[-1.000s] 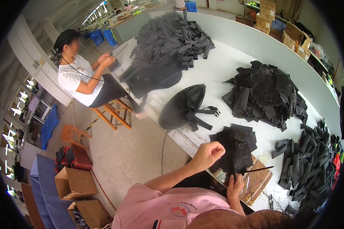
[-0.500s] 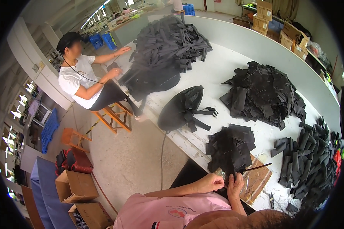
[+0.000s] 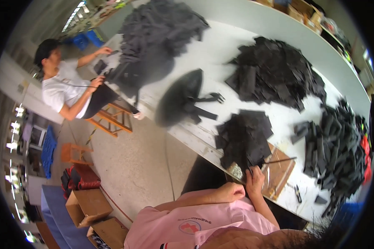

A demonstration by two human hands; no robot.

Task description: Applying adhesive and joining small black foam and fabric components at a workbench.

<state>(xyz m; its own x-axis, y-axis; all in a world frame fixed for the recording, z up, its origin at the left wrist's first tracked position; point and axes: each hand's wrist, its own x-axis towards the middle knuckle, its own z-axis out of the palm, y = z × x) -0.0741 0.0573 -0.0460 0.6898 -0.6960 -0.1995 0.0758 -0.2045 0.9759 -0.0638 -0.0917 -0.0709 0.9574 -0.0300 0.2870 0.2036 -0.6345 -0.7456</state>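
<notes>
Pinching, it appears, black fabric piece [image 3: 249,171] with right hand [image 3: 254,181], lower centre of frame, at near edge of stack of black fabric patches [image 3: 245,135]; left hand [image 3: 232,193] just beside, fingers curled, cannot tell if anything held; person's work looks under way, plenty seemingly left in stack, share done unclear; dark thin rod [image 3: 280,160] over brown board [image 3: 284,170] right of hand could snag; snips [image 3: 298,194] lower right, pouch-like black item with straps [image 3: 178,99] centre, co-worker [image 3: 64,91] upper left
</notes>
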